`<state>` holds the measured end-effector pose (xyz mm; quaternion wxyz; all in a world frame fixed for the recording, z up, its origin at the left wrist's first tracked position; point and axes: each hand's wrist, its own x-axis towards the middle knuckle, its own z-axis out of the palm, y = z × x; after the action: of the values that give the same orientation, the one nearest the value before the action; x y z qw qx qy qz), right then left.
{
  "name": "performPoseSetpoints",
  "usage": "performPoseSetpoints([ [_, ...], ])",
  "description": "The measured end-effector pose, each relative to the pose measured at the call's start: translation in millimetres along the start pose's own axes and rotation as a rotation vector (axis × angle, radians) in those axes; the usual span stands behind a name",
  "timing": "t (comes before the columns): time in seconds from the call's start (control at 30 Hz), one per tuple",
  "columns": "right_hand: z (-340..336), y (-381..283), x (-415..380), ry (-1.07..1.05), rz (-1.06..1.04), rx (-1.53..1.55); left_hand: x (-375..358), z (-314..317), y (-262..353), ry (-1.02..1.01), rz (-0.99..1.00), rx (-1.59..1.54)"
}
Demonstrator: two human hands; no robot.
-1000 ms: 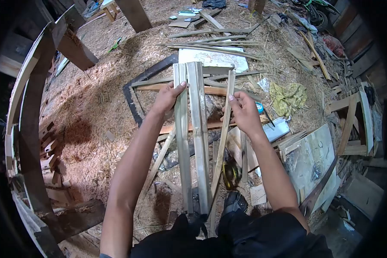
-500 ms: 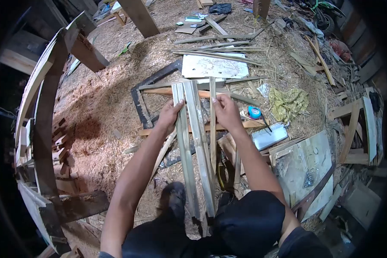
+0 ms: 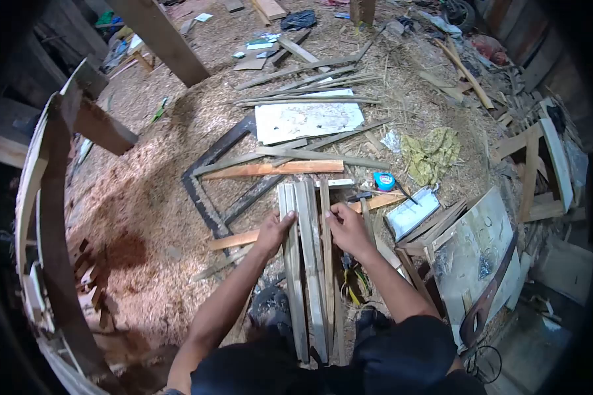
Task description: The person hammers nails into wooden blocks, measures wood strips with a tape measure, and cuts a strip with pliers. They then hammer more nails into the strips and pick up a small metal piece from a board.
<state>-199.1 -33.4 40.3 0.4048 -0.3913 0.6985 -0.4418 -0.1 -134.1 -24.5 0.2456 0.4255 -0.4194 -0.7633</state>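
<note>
Several long, narrow wooden strips stand side by side between my legs, running away from me. My left hand is closed around the left strip, with the thumb on its face. A middle strip lies between my hands, touched by neither as far as I can see. On the right, my right hand pinches a thinner strip near its upper part. Just beyond the strips' far ends lies an orange-brown board.
A dark square frame lies on sawdust, beside a white board. Right of my hands are a blue tape measure, a white tray, a yellow cloth and a stained panel. Wooden posts rise at left.
The strips' far ends have come lower and nearer to me, and both hands have moved down with them. The strips stand closer together. The view has shifted, showing more of the frame and orange-brown board.
</note>
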Motion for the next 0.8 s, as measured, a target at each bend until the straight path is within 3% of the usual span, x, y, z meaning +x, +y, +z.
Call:
performPoseSetpoints([
  [0.1,-3.2,11.7,0.9,0.076,-0.061,-0.049,15.9,2.9,-6.5,-0.045,0.032,0.061],
  [0.17,-13.0,15.8,9.8,0.046,0.065,-0.048,23.2,8.9,-2.7,-0.035,0.093,0.14],
  [0.3,-21.8,12.6,19.3,-0.003,0.08,-0.12,29.1,14.3,2.7,0.272,0.274,0.326],
  [0.33,-21.0,8.9,15.6,-0.014,0.097,-0.144,15.5,32.4,27.3,0.379,0.416,0.287],
  [0.43,-7.7,13.6,17.8,0.011,0.062,-0.123,22.2,36.3,45.0,0.363,0.821,0.737],
  [0.53,2.5,3.9,18.6,0.03,0.061,-0.213,33.4,47.0,48.6,0.279,0.828,0.889],
  [0.63,8.5,29.5,18.6,0.04,0.023,-0.087,38.2,54.9,41.6,0.194,0.762,1.058],
  [0.8,7.5,37.9,29.4,-0.037,0.023,-0.043,43.6,50.8,28.8,0.215,0.791,1.044],
])
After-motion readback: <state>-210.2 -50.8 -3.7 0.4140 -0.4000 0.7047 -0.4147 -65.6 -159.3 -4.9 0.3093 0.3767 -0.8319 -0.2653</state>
